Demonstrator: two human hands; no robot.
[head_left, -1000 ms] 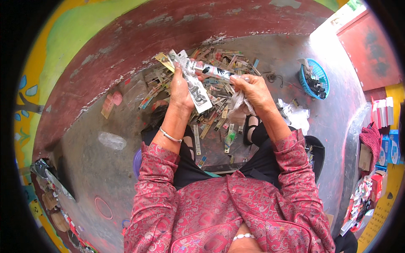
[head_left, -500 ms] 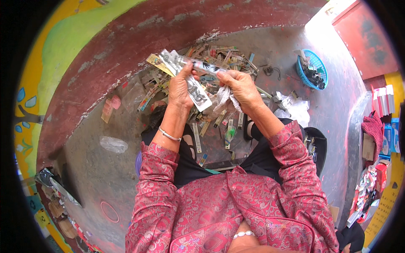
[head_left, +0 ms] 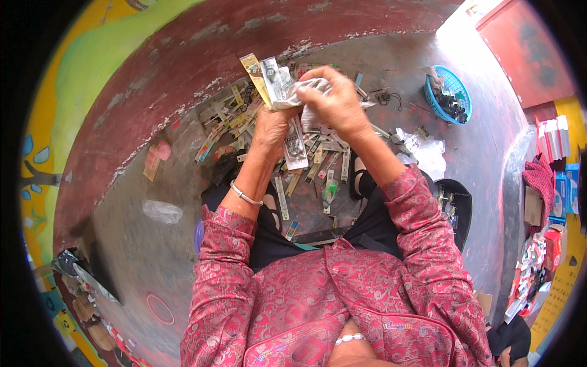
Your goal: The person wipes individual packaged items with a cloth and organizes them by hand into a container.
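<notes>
My left hand (head_left: 273,127) is closed around several long flat strips that look like narrow printed packets. A yellow strip (head_left: 252,72) and a grey-and-white strip (head_left: 269,74) stick out above it, and the lower end of another grey strip (head_left: 296,153) shows below. My right hand (head_left: 340,105) pinches a crumpled whitish cloth (head_left: 312,116), which lies against the strips just above my left hand. The right fingertips and the cloth partly cover the strips. Beneath both hands, a loose pile of similar strips (head_left: 235,116) is spread over the floor.
At the right stands a blue plastic basket (head_left: 466,101) with dark items inside. White plastic wrap (head_left: 428,156) lies near my knee, beside a black container (head_left: 461,214) of small pieces. A clear bag (head_left: 162,211) and a pink ring (head_left: 160,309) are on the left floor.
My right hand has come left with the cloth, onto the strips in my left hand. The black-patterned strip it gripped no longer shows apart. The held strips now point more upright.
</notes>
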